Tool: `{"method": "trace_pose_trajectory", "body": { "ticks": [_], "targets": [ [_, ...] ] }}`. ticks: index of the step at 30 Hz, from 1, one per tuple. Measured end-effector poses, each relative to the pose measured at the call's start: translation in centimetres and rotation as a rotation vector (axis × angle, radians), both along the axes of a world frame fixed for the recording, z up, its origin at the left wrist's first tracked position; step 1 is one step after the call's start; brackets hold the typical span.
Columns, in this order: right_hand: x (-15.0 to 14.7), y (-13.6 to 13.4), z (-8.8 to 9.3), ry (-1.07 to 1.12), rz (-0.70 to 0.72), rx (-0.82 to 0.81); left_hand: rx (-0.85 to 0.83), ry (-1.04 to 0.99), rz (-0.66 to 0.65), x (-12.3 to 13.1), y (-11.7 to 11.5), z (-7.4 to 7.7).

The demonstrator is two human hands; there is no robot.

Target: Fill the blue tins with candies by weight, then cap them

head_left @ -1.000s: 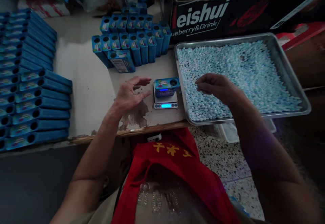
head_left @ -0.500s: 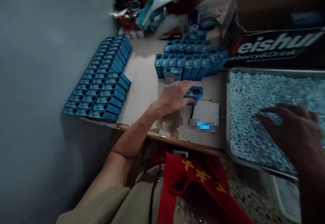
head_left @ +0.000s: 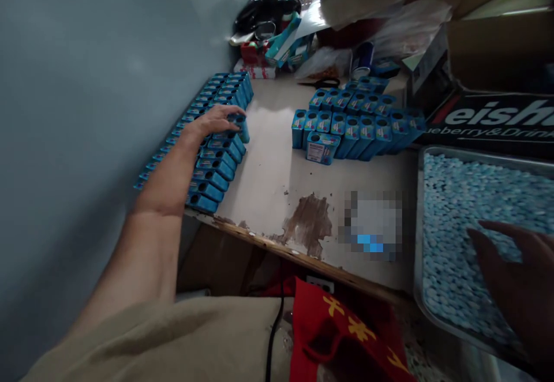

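Observation:
My left hand (head_left: 219, 119) is at the far left of the table, with its fingers closed around a small blue box (head_left: 239, 125) that has a dark round hole in its top. That box stands at the inner side of several tight rows of like blue boxes (head_left: 212, 181) along the wall. At the right, my right hand (head_left: 515, 261) hovers over or touches small pale-blue pellets, like mints (head_left: 476, 191), in a metal tray (head_left: 419, 232). Thumb and forefinger are spread apart there, and nothing shows between them.
More blue boxes (head_left: 352, 131) stand grouped mid-table, one turned broadside in front. A pale square device (head_left: 375, 217), partly pixelated, lies near the front edge. Behind are scissors (head_left: 322, 83), a dark blue can (head_left: 362, 60), plastic bags and a black printed carton (head_left: 497, 113).
My left hand has carried the blue box from above the pale device leftwards to the rows by the wall. My right hand stays over the tray. The view has shifted left.

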State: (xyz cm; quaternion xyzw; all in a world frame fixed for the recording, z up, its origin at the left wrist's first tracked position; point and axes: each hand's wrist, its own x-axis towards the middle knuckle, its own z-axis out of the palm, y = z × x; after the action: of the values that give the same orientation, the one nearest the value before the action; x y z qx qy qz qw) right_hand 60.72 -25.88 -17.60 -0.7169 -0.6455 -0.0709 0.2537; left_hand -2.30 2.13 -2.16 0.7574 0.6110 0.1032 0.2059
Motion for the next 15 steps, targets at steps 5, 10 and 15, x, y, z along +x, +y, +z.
{"method": "trace_pose_trajectory", "body": {
  "ticks": [5,10,15],
  "targets": [
    [-4.1,3.0,3.0,0.150,0.049,0.024,-0.068,0.219,0.056,-0.7,-1.1,-1.8],
    [-13.8,9.8,7.5,0.044,0.373,-0.028,0.042,0.479,0.132,2.6,-4.4,-5.0],
    [-23.2,16.3,9.6,-0.116,0.460,-0.124,0.122,0.468,0.169,4.1,-6.3,-6.3]
  ]
}}
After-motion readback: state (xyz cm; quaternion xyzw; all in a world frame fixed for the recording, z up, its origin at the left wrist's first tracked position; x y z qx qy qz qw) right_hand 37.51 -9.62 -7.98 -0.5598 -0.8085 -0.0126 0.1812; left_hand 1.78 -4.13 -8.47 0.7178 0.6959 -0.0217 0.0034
